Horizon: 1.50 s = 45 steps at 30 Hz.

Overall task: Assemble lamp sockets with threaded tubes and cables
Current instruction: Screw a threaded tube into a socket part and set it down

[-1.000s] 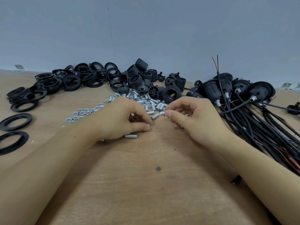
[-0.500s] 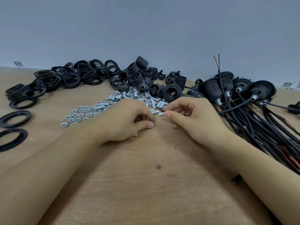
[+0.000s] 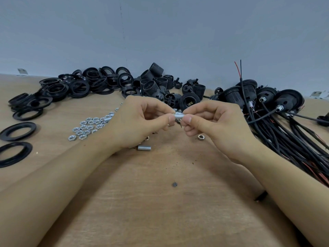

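Note:
A short silver threaded tube (image 3: 179,116) is held level above the wooden table between both hands. My left hand (image 3: 140,122) pinches its left end with thumb and forefinger; whether a nut sits under those fingertips is hidden. My right hand (image 3: 213,125) pinches the right end. Another threaded tube (image 3: 144,148) lies on the table under my left hand, and a loose nut (image 3: 201,137) lies below my right hand. Black socket bodies (image 3: 188,102) are piled just behind the hands.
Silver hex nuts (image 3: 85,128) are spread at the left of my left hand. Black rings (image 3: 76,86) are heaped at the back left, with two flat rings (image 3: 17,129) near the left edge. Finished sockets with black cables (image 3: 277,132) fill the right side.
Both hands have lifted off the table and come together, now holding a threaded tube between them. A tube and a nut that were under the hands now lie uncovered on the table.

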Available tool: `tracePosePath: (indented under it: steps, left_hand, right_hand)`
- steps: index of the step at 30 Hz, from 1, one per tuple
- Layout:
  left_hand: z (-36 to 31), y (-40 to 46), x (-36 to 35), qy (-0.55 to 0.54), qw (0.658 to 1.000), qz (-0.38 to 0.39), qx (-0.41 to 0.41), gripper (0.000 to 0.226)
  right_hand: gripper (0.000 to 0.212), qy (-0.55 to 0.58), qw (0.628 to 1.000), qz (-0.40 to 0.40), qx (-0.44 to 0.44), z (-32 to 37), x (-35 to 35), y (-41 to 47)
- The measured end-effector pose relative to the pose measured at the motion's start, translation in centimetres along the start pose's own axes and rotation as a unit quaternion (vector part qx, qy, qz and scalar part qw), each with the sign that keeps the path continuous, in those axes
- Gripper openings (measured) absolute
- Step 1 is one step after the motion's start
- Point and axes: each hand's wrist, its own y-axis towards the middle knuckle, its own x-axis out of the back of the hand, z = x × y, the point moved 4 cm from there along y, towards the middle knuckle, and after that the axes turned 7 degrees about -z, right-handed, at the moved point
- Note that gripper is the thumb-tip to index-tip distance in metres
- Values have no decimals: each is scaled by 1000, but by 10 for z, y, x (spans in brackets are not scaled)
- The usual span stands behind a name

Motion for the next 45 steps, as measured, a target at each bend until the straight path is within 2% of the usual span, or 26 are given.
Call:
tracePosePath:
  steps: [4,10,12,16,21,24,26,29,33,38,43,45]
  left_hand:
    - [-4,1,0,-51,999,-2,-2,25]
    - [-3,2,0,-91,995,0,29,16]
    - [-2,2,1,-105,994,3,28,18]
    - [-5,1,1,-121,993,-2,5,21]
    - [-8,4,7,-219,976,-14,5,32]
    - [-9,4,6,-153,988,-3,-9,47]
    - [-12,2,5,-155,988,-4,-17,53]
    - [-12,4,14,-191,979,-70,-24,51]
    - [-15,-1,3,-75,996,-29,-41,66]
    - [-20,-1,14,-114,986,-101,-71,64]
    - [-18,-10,-3,6,998,-5,-59,81]
    - [-21,-11,-4,26,995,-12,-93,81]
  right_hand:
    - [9,-3,999,-8,41,4,0,-1]
    - [26,-83,986,-20,144,12,-2,-6]
    - [23,-79,987,-22,140,12,-1,-6]
    - [3,-64,993,-20,99,8,-2,-5]
    - [5,-63,995,-34,75,3,0,-2]
    - [8,-58,996,-39,64,1,2,0]
    - [9,-53,996,-41,58,0,3,1]
    - [9,-45,997,-42,51,-1,3,2]
    - [5,-41,997,-38,47,-1,2,2]
    - [4,-34,998,-23,45,0,0,1]
    - [6,-55,997,-43,29,-3,2,2]
    - [6,-70,996,-60,21,-6,5,4]
